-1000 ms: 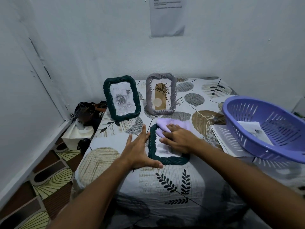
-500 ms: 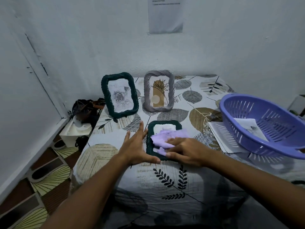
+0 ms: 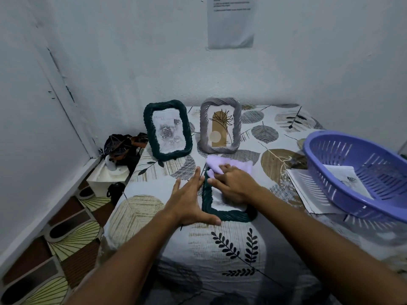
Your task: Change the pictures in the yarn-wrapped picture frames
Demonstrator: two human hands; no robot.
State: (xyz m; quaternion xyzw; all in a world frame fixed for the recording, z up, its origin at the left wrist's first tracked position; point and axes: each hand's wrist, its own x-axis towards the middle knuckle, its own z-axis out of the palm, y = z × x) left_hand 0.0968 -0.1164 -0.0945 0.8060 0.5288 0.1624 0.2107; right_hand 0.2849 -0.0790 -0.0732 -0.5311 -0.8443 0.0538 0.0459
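A dark green yarn-wrapped frame (image 3: 226, 214) lies flat on the leaf-print cloth in front of me. My left hand (image 3: 190, 201) rests flat beside its left edge, fingers spread and straight, thumb along the near corner. My right hand (image 3: 234, 186) presses a lilac cloth (image 3: 229, 162) onto the frame's far part and hides most of its glass. Two more frames stand upright behind: a dark green frame (image 3: 167, 129) holding a rose drawing and a grey frame (image 3: 220, 125) with a brown plant picture.
A purple plastic basket (image 3: 361, 172) holding a printed sheet sits at the right, on top of loose papers (image 3: 308, 190). The white wall is close behind. Left of the table, on the patterned floor, are a white box (image 3: 105, 176) and dark items.
My right hand has slid the lilac cloth from the near part of the lying frame back to its far end. My left hand has stayed beside the frame.
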